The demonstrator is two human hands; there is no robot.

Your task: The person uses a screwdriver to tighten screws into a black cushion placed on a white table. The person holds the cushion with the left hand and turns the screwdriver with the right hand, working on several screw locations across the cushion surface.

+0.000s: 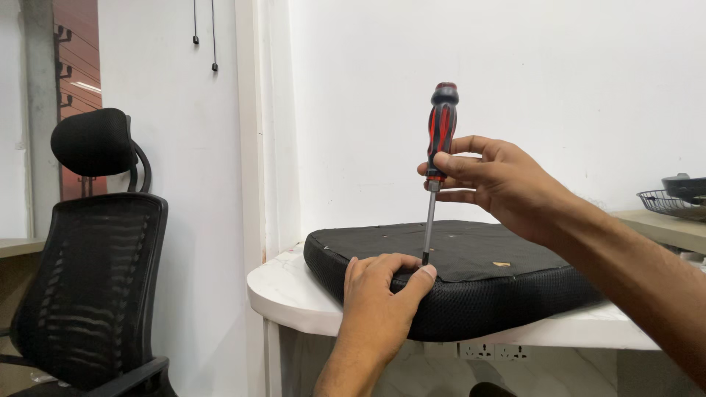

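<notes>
A black mesh office chair point(88, 279) stands at your left beside the white wall point(515, 88). On the white table point(294, 301) lies an upturned black seat cushion point(471, 279). Your left hand point(379, 301) presses on its near edge, fingers curled beside the tip. Your right hand point(500, 180) pinches the red-and-black screwdriver point(438, 162) at the handle's base, holding it upright, tip on the cushion.

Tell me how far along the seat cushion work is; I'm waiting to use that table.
Nothing looks finished. The seat cushion lies underside up on the white table. In hand: the right hand holds the screwdriver upright, tip at the underside near the front edge, while the left hand steadies that edge. The chair frame stands apart.
</notes>
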